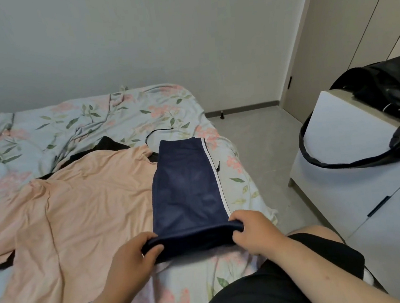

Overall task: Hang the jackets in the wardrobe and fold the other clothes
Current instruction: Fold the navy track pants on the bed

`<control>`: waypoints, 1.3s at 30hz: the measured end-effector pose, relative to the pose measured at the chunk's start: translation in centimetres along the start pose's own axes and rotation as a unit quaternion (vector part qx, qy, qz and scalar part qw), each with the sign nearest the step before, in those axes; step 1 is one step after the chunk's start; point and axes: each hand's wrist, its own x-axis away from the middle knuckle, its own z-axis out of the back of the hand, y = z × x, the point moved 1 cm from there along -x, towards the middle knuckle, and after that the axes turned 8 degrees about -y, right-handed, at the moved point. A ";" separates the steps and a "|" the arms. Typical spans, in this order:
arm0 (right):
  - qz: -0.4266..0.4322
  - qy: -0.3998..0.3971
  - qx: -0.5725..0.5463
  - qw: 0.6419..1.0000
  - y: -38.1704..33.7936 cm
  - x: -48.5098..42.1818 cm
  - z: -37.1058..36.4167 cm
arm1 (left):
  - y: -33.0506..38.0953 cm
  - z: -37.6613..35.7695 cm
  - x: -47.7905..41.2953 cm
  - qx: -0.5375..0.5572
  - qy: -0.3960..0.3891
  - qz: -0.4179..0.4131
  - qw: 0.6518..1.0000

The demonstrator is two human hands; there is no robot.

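Note:
Navy blue shorts (185,189) with a white side stripe lie lengthwise on the bed (43,128), folded narrow. My left hand (135,254) grips the near left corner of the shorts, and my right hand (254,232) grips the near right corner, with the near edge lifted and rolled over. A peach shirt (77,213) is spread flat to the left of the shorts. A black garment (109,143) lies partly hidden under the shirt.
The bed has a floral sheet and its right edge runs beside grey floor (263,149). A white cabinet (355,140) stands at the right with a black bag (391,106) on it. Wardrobe doors (364,30) stand at the far right.

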 end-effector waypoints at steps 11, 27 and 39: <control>0.116 0.230 -0.309 0.915 -10.3 0.5 15.1 | 12.9 14.1 -8.6 0.317 0.187 -0.107 0.924; 0.343 0.283 -0.408 0.797 -24.2 8.6 30.9 | 27.4 30.3 -6.9 0.415 0.206 -0.312 0.829; 0.157 0.275 -0.377 0.870 -19.8 -0.1 26.8 | 21.1 26.0 -14.0 0.367 0.130 -0.197 0.900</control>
